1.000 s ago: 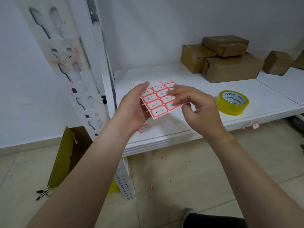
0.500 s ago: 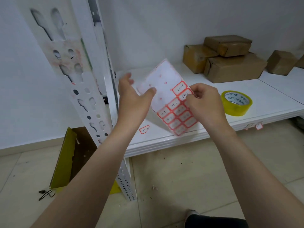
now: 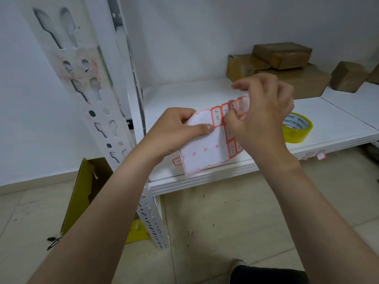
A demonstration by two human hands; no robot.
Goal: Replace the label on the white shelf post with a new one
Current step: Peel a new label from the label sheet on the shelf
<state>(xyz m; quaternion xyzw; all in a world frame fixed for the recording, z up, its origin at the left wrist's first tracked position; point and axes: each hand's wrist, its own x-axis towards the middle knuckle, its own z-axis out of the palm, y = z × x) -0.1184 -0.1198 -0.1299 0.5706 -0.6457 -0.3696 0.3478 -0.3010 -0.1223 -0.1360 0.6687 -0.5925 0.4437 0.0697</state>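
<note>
At the far left stands the white shelf post (image 3: 90,89), punched with keyhole slots and smeared with pale reddish residue around its upper holes; a tiny red scrap clings beside one slot. Behind its foot a yellow-green cardboard box (image 3: 82,193) leans on the floor, and a black clip (image 3: 53,241) lies on the tiles nearby.

My left hand (image 3: 174,132) grips the upper left corner of the label sheet (image 3: 205,152), thumb pressed flat across the bare backing and the other fingers curled behind it. I hold the sheet in the air over the front left corner of the shelf (image 3: 184,93), tilted towards me. Most of it is blank backing with a few small red squares, and red-bordered labels remain along its top and right side. Half hidden under its lower left corner, a loose label (image 3: 177,160) lies on the shelf near the front edge.

My right hand (image 3: 260,115) is curled over the right part of the sheet, thumb and fingertips pinching at a label in the top row. I cannot tell whether that label has lifted.

Further right a roll of yellow tape (image 3: 297,128) sits near the front edge, two small labels (image 3: 321,155) are stuck on the edge below it, and brown boxes (image 3: 283,56) are stacked along the back edge.
</note>
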